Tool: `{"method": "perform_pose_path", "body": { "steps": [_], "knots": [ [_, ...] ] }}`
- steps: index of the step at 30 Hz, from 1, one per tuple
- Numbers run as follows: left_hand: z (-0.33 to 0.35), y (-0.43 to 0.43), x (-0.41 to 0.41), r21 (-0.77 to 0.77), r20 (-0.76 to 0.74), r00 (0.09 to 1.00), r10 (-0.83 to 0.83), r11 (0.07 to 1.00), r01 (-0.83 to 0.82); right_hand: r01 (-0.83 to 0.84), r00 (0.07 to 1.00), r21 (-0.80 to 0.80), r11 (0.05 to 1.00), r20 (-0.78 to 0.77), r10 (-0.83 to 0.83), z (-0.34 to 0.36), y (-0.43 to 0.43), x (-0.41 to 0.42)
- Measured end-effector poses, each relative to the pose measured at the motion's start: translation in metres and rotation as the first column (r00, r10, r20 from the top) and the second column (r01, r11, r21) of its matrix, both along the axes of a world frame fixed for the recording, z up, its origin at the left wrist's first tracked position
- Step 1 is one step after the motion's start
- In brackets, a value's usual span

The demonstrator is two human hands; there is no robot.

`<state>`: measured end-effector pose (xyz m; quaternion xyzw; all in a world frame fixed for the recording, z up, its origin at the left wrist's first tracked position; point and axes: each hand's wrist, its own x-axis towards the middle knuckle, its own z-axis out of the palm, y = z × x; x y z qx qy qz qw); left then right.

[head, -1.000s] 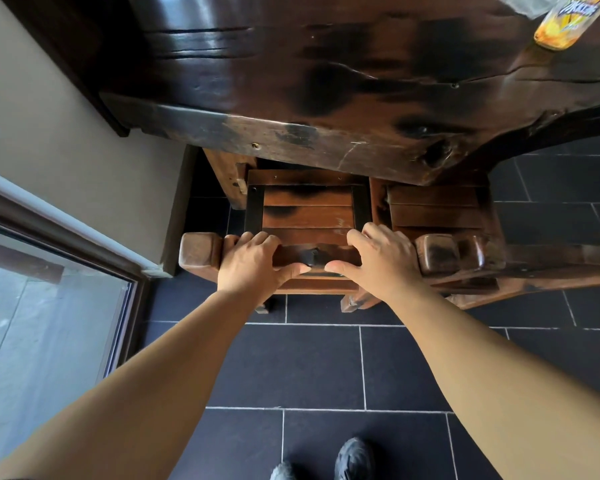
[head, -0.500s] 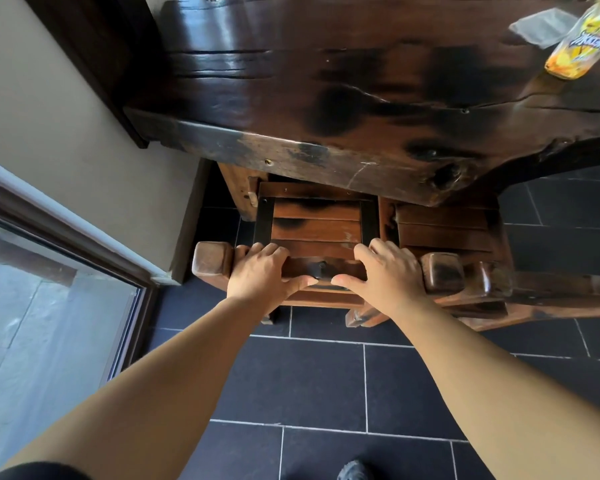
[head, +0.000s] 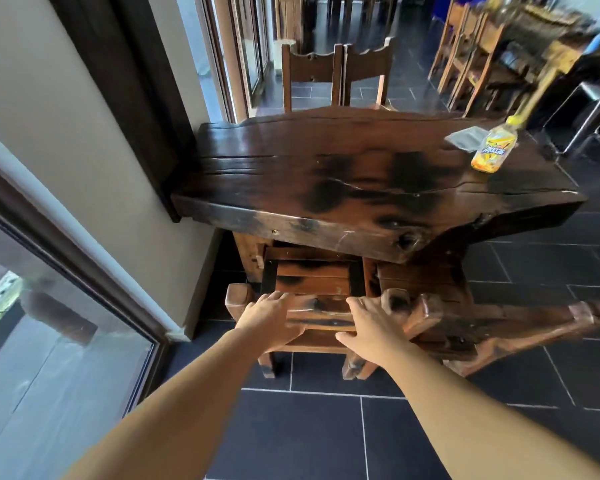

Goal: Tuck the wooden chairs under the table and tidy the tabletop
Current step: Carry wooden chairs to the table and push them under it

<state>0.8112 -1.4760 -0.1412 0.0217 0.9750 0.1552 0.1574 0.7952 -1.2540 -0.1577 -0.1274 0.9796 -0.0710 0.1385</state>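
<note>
the dark brown slatted wooden chair (head: pixel 314 282) stands at the near end of the thick, glossy dark wood slab worktop (head: pixel 361 181), its seat partly under the slab's near edge and its top back rail nearest the camera. the left hand (head: pixel 269 318) lies over the left part of that rail, fingers spread across the top and thumb pointing right along the near face; it rests on the rail more than clamps it. the right hand (head: pixel 373 323) lies on the right part of the rail, fingers splayed forward and thumb out to the left, also pressed flat and not closed around the wood. just to the right of this chair, a second brown wooden chair (head: pixel 430 306) sits beside it, its rail running off to the right and its seat under the worktop.

on the far right corner of the worktop stands a yellow plastic drink bottle (head: pixel 492 150), with a flat pale grey wrapper (head: pixel 465 140) just behind it. two more brown high-backed wooden chairs (head: pixel 336 74) stand side by side at the far end. the floor (head: pixel 326 434) is dark grey tile, and a glass door (head: pixel 49 358) lies to the left.
</note>
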Motion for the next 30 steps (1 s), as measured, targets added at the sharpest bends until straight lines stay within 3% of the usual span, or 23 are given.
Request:
{"method": "perform_pose_path", "body": {
  "steps": [10,18,26,30],
  "knots": [
    [0.076,0.014,0.095,0.026,-0.102,0.994,-0.031,0.999,0.034,0.061,0.998,-0.132,0.989,-0.014,-0.064,0.102,0.014,0.099],
    [0.088,0.027,0.153,-0.068,-0.077,0.99,-0.118,0.991,0.113,0.096,0.995,-0.125,0.987,-0.016,-0.099,0.118,0.032,0.148],
    [0.109,0.047,0.141,-0.147,-0.035,0.977,-0.212,0.968,0.204,0.119,0.993,-0.138,0.983,-0.002,-0.121,0.121,0.054,0.163],
    [0.117,0.088,0.12,-0.139,-0.091,0.959,-0.268,0.957,0.254,0.17,0.985,-0.138,0.976,-0.005,-0.172,0.129,0.095,0.156]
  ]
}}
